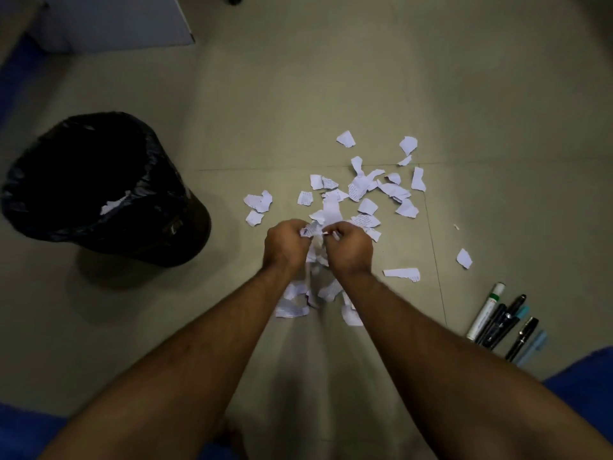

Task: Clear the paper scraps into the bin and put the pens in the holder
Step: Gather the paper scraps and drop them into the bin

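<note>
A round black bin lined with a glossy, crinkled plastic bag (99, 187) is seen at left on the floor, w/ a few white scraps already inside. At centre, torn white paper scraps w/ printed text (365, 194), thin and ragged-edged, are being gathered: the left hand (287, 242) and right hand (348, 245) are held close together, fingers curled round a small bunch each. Scrap-clearing step judged in hand; next, a carry leftwards over the bin is called for. At right, slim hard-barrelled pens and a white marker (504, 323) lie untouched; no holder is visible.
</note>
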Demonstrator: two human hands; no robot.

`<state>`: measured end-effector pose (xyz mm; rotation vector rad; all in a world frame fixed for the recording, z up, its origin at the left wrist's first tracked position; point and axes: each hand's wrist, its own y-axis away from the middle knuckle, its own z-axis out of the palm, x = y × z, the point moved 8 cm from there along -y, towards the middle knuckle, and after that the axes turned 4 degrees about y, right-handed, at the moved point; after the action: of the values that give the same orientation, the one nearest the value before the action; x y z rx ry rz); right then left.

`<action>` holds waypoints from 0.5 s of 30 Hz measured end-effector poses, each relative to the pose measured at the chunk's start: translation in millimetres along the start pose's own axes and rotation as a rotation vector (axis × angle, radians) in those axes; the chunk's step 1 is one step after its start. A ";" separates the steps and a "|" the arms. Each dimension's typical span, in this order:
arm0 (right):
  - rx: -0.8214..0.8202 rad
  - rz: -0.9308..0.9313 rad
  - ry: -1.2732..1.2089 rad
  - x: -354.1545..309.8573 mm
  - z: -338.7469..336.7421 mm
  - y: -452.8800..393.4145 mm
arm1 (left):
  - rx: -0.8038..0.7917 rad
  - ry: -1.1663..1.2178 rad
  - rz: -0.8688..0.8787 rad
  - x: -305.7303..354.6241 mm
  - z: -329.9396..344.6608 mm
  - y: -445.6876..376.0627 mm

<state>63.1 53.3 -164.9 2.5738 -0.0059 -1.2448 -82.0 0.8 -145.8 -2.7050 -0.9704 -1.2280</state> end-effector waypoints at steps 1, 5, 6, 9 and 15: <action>0.005 -0.005 -0.036 -15.4 0.5 1.0 | 0.031 0.021 0.006 5.2 -13.1 -3.0; 0.025 -0.051 -0.179 -88.9 5.7 6.6 | 0.171 0.084 -0.014 18.0 -83.7 -14.5; 0.029 -0.069 -0.204 -105.4 7.1 8.4 | 0.198 0.116 -0.032 20.7 -100.1 -17.3; -0.001 -0.125 -0.287 -166.4 17.4 19.2 | 0.284 0.167 -0.051 30.8 -164.8 -20.9; -0.070 -0.229 -0.397 -283.9 61.9 39.3 | 0.412 0.194 -0.054 28.1 -295.0 -23.2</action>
<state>-158.3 35.7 26.5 2.2748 0.2529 -1.7863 -279.8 -41.8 72.0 -2.2182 -1.1297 -1.1227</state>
